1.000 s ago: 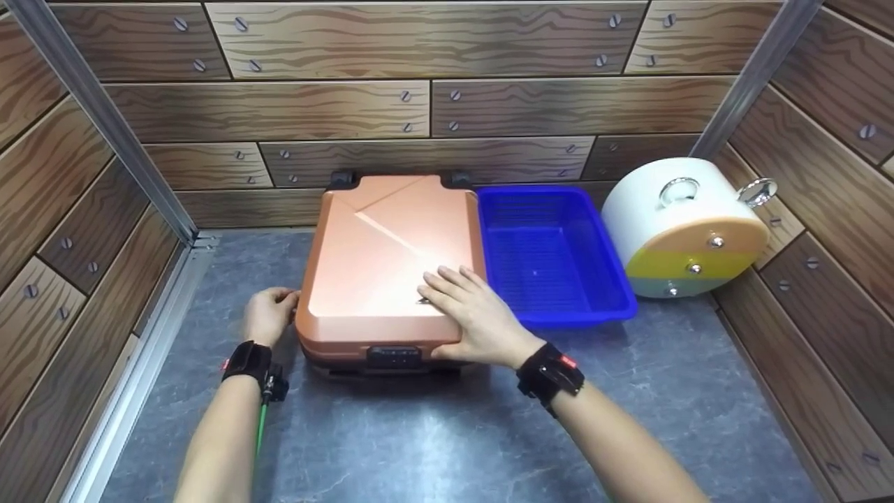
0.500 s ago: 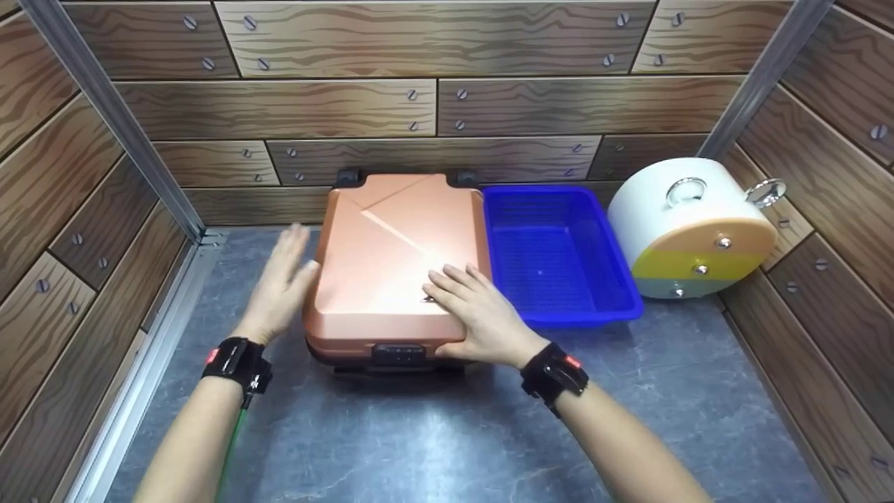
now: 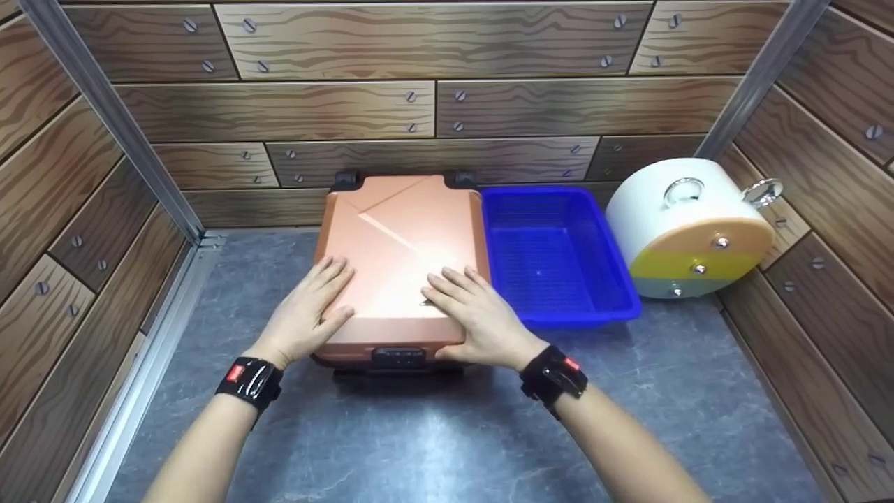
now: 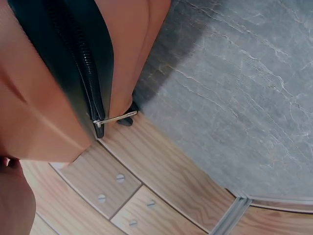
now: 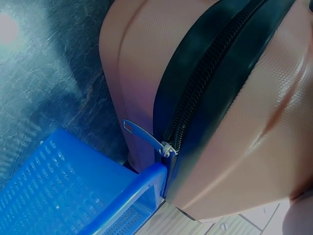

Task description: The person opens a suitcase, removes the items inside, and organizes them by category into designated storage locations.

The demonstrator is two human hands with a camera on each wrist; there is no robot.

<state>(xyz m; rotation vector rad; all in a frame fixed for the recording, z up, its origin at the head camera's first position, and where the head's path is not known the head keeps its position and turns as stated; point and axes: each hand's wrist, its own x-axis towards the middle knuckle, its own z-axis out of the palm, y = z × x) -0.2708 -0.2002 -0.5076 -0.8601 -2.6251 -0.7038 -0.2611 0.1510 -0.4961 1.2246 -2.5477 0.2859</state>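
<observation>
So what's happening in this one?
A person has both hands flat on top of an orange suitcase lying on the grey table. The left hand rests on the lid's near left part, the right hand on its near right. The wrist views show zipper pulls on both sides of the case. A blue basket sits just right of it, beside a white drum-shaped box.
</observation>
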